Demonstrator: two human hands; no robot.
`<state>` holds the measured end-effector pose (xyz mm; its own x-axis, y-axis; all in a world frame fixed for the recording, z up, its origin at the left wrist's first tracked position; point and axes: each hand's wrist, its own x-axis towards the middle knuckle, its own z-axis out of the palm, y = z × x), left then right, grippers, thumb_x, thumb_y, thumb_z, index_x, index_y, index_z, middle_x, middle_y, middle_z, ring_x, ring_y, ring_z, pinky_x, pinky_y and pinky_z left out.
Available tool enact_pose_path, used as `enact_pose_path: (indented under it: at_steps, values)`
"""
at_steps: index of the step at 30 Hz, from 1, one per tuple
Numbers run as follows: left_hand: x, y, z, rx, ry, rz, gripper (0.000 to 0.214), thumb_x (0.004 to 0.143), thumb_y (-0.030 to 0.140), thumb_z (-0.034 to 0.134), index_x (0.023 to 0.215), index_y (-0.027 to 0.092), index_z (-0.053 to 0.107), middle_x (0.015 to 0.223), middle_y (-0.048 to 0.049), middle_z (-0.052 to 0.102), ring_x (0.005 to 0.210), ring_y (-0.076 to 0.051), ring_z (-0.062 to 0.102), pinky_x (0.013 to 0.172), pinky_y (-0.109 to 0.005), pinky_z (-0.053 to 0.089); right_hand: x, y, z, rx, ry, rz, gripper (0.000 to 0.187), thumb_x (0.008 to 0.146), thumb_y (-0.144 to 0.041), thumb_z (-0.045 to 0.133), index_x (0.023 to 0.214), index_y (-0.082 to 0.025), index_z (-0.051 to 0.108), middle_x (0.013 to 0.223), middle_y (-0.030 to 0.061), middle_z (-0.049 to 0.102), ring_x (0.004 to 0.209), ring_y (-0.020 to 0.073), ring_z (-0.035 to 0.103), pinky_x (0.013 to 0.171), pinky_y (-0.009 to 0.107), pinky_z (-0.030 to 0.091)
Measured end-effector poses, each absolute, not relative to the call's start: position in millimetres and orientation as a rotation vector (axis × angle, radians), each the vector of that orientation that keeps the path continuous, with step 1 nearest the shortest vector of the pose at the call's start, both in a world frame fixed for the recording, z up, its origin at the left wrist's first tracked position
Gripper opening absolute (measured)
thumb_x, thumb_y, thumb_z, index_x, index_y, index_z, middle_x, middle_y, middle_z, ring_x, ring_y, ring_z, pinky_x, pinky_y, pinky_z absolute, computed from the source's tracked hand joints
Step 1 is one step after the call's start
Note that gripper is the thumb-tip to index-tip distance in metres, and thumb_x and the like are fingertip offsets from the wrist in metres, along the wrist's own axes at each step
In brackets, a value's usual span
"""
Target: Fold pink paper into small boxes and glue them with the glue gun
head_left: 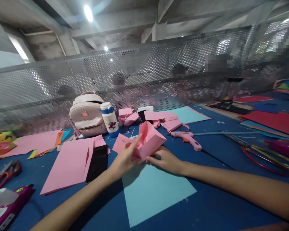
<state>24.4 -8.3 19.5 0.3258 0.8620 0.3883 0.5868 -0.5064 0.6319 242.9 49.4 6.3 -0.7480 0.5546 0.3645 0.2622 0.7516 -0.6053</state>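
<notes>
A folded pink paper piece (pixel 149 139) is held up over the blue table (pixel 214 179). My left hand (pixel 124 159) pinches its left side, with the index finger raised along the fold. My right hand (pixel 165 159) grips its lower right edge, fingers curled under it. Below the hands lies a light blue sheet (pixel 154 189). More pink paper (pixel 119 141) lies flat just behind the left hand.
A pink sheet (pixel 68 165) and a black box (pixel 97 162) lie at left. Behind them stand a pink backpack (pixel 86 115) and a bottle (pixel 110 119). A pink glue gun (pixel 188 138) lies at right. Scissors (pixel 4 171) are far left. A perforated metal screen (pixel 146 70) stands behind, with people beyond it.
</notes>
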Motion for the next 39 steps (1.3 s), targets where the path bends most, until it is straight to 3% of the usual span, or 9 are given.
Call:
enact_pose_path:
  at_steps: [4,8,10,13,17,20,24,29,39]
  values:
    - [15.5,-10.6,40.2,2.039,1.096,0.873,0.09,0.084,0.008,0.061,0.158,0.026,0.013,0.091,-0.0023,0.067,0.081,-0.017,0.064,0.079,-0.031,0.053,247.4,54.1,18.9,-0.473,-2.335,0.389,0.035,0.097,-0.046,0.054,0.102,-0.016,0.069,0.1,0.0098,0.072,0.092,0.0232,0.066,0.078,0.032,0.052]
    - [2.7,-13.9,60.1,2.047,1.125,0.748,0.093,0.083,0.015,0.065,0.158,0.024,0.009,0.085,-0.0009,0.065,0.076,-0.016,0.062,0.072,-0.028,0.051,255.2,54.3,42.3,-0.288,-2.081,-0.204,0.048,0.093,-0.039,0.064,0.136,-0.023,0.049,0.126,0.0123,0.059,0.119,0.0267,0.054,0.097,0.042,0.048]
    - [0.2,-15.7,63.6,2.072,1.155,0.67,0.095,0.084,0.015,0.065,0.158,0.022,0.007,0.082,0.0004,0.063,0.074,-0.016,0.061,0.073,-0.028,0.051,256.6,49.7,51.3,-0.143,-2.085,-0.478,0.044,0.09,-0.03,0.068,0.132,-0.031,0.053,0.129,0.0067,0.057,0.125,0.0228,0.049,0.103,0.04,0.043]
    - [4.1,-19.0,63.4,2.075,1.113,0.626,0.096,0.084,0.011,0.063,0.158,0.025,0.004,0.082,0.0011,0.062,0.074,-0.015,0.06,0.073,-0.028,0.05,253.6,41.1,54.9,0.095,-2.136,-0.758,0.02,0.091,-0.022,0.067,0.108,-0.034,0.068,0.126,-0.0046,0.064,0.125,0.0142,0.048,0.113,0.034,0.031]
    - [13.3,-24.2,64.0,2.102,1.087,0.604,0.099,0.083,0.008,0.063,0.158,0.027,0.002,0.081,0.003,0.06,0.07,-0.013,0.056,0.07,-0.026,0.048,248.2,36.1,49.6,0.109,-2.113,-0.78,0.013,0.092,-0.02,0.066,0.088,-0.031,0.072,0.114,-0.0117,0.072,0.122,0.0089,0.053,0.118,0.034,0.02]
    - [13.0,-25.2,65.8,2.171,1.122,0.634,0.098,0.083,0.006,0.062,0.158,0.028,0.004,0.078,0.0046,0.059,0.07,-0.012,0.054,0.076,-0.026,0.048,248.7,36.6,49.8,0.08,-2.116,-0.735,0.018,0.094,-0.017,0.062,0.089,-0.03,0.072,0.101,-0.0114,0.076,0.116,0.0082,0.058,0.116,0.034,0.021]
    - [5.5,-21.6,64.6,2.38,1.198,0.759,0.092,0.085,0.007,0.059,0.158,0.029,0.007,0.09,0.0002,0.064,0.091,-0.018,0.056,0.092,-0.036,0.046,250.7,36.2,55.3,0.052,-2.151,-0.713,0.023,0.098,-0.015,0.055,0.09,-0.028,0.072,0.089,-0.0097,0.076,0.107,0.0087,0.062,0.111,0.031,0.026]
    - [9.9,-24.2,67.6,2.511,1.205,0.804,0.088,0.089,0.004,0.051,0.157,0.031,0.002,0.094,0.001,0.067,0.097,-0.018,0.06,0.117,-0.055,0.019,249.9,35.1,57.5,0.016,-2.173,-0.712,0.025,0.099,-0.015,0.054,0.089,-0.028,0.072,0.087,-0.0086,0.076,0.1,0.0097,0.061,0.107,0.032,0.028]
    - [27.5,-40.6,74.4,2.594,1.169,0.725,0.083,0.095,0.009,0.043,0.156,0.031,-0.008,0.105,0.0005,0.064,0.106,-0.017,0.06,0.12,-0.056,0.002,250.2,30.4,62.0,-0.031,-2.194,-0.666,0.019,0.101,-0.017,0.052,0.102,-0.025,0.069,0.092,-0.0061,0.075,0.099,0.0114,0.056,0.108,0.033,0.024]
